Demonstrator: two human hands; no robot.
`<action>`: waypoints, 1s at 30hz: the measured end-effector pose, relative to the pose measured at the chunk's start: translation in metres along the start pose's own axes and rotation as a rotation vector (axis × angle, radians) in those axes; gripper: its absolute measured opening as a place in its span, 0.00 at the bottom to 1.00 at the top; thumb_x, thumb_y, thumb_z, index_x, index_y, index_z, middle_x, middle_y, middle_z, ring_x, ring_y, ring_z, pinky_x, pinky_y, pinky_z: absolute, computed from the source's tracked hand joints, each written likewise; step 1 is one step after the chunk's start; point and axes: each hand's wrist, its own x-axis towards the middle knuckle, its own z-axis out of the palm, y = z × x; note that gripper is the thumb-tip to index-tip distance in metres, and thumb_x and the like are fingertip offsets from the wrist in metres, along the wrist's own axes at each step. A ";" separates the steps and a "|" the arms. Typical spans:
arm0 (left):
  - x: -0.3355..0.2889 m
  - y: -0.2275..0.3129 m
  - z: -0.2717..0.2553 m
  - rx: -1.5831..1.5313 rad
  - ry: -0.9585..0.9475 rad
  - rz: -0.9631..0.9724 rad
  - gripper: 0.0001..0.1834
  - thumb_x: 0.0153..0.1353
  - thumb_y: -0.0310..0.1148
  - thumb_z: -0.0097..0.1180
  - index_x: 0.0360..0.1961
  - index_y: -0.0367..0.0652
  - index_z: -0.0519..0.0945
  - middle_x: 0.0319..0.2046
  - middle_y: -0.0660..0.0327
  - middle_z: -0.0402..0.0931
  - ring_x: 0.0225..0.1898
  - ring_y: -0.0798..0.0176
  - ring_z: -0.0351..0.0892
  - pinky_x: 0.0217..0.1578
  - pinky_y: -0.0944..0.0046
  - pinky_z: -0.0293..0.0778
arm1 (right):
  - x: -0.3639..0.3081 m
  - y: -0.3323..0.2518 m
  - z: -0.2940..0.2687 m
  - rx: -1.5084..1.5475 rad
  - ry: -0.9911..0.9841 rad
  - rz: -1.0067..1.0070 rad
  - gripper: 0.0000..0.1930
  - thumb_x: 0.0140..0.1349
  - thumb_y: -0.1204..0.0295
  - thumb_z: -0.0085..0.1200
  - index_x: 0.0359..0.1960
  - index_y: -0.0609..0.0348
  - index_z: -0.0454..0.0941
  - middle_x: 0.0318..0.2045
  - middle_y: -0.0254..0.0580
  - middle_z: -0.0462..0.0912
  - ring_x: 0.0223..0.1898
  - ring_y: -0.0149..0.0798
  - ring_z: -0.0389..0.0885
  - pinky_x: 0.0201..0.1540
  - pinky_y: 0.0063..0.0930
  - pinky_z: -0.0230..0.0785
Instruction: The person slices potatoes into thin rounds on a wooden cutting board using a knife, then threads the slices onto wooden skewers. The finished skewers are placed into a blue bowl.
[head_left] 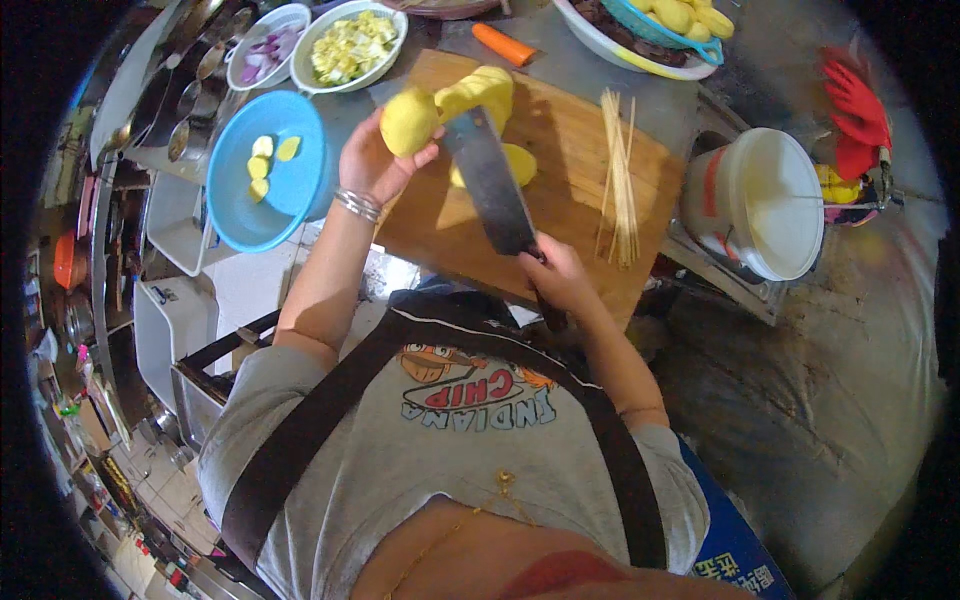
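My left hand, a bracelet at its wrist, grips a peeled yellow potato over the left edge of the wooden cutting board. In my right hand is the handle of a cleaver; its broad blade points away from me, tip near the potato slices. A row of overlapping potato slices lies at the board's far side, and a loose slice rests beside the blade. Thin wooden skewers lie in a bundle on the board's right.
Left of the board stands a blue basin holding several potato pieces. Beyond are a bowl of chopped greens, a bowl of purple onion, a carrot and a blue basket of potatoes. A white bucket and red glove are right.
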 end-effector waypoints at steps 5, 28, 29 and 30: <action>-0.049 -0.004 -0.046 0.490 0.439 0.001 0.19 0.50 0.25 0.57 0.41 0.45 0.64 0.42 0.58 0.69 0.44 0.57 0.71 0.43 0.60 0.72 | 0.036 -0.018 0.061 -0.290 0.033 0.013 0.12 0.54 0.67 0.48 0.39 0.57 0.72 0.19 0.40 0.75 0.19 0.34 0.74 0.23 0.29 0.66; -0.032 -0.081 -0.101 1.700 0.639 0.827 0.15 0.48 0.33 0.50 0.34 0.34 0.65 0.34 0.47 0.63 0.38 0.46 0.61 0.41 0.52 0.58 | 0.005 -0.054 0.101 -0.511 0.095 0.061 0.22 0.61 0.57 0.39 0.54 0.53 0.64 0.25 0.58 0.77 0.28 0.60 0.75 0.34 0.49 0.67; -0.032 -0.080 -0.102 1.729 0.627 0.800 0.16 0.48 0.33 0.50 0.34 0.34 0.65 0.33 0.47 0.63 0.38 0.47 0.61 0.41 0.53 0.58 | -0.011 -0.054 0.096 -0.511 0.057 0.081 0.22 0.61 0.56 0.38 0.54 0.53 0.63 0.24 0.59 0.77 0.28 0.60 0.75 0.34 0.49 0.67; -0.032 -0.080 -0.102 1.715 0.653 0.785 0.16 0.48 0.34 0.50 0.34 0.34 0.65 0.33 0.47 0.63 0.38 0.47 0.61 0.41 0.53 0.58 | -0.021 -0.053 0.092 -0.524 0.035 0.097 0.22 0.61 0.57 0.37 0.54 0.53 0.63 0.24 0.59 0.77 0.28 0.60 0.75 0.33 0.49 0.67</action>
